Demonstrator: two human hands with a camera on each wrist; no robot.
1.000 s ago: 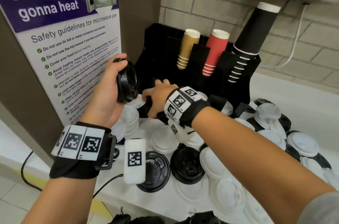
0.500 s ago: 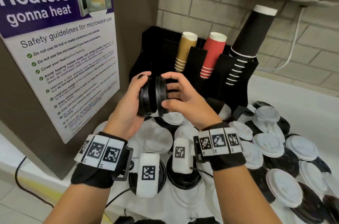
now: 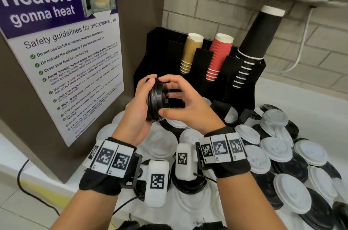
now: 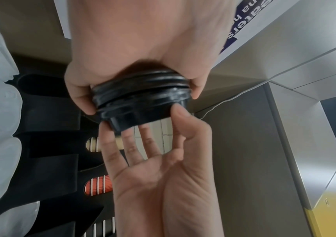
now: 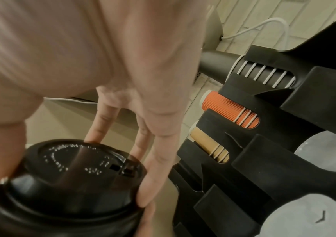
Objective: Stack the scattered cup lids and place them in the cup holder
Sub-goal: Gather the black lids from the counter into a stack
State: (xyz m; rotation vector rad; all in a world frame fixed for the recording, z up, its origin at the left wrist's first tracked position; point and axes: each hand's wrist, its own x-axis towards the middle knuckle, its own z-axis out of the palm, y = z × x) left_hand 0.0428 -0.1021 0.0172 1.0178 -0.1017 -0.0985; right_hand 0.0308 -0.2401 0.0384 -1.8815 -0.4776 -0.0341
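Observation:
A short stack of black cup lids [image 3: 157, 98] is held on edge in front of the black cup holder [image 3: 244, 81]. My left hand [image 3: 139, 101] grips the stack from the left, fingers and thumb wrapped round the rims [image 4: 140, 96]. My right hand [image 3: 175, 98] pinches the outermost lid [image 5: 71, 176] from the right, index finger on its top edge and thumb on its bottom edge. The lids sit nested together. Many white lids [image 3: 276, 147] and black lids [image 3: 188, 182] lie scattered on the white counter below.
The holder carries tan cups [image 3: 190, 54], red cups [image 3: 219, 56] and tall black cups [image 3: 258, 41]. A brown panel with a microwave poster [image 3: 62, 64] stands close on the left. A white cable [image 3: 299, 56] hangs along the brick wall.
My right hand lifted a black lid from the counter and brought it to the left hand's lids. The gap between them has closed, and the lids are now pressed together.

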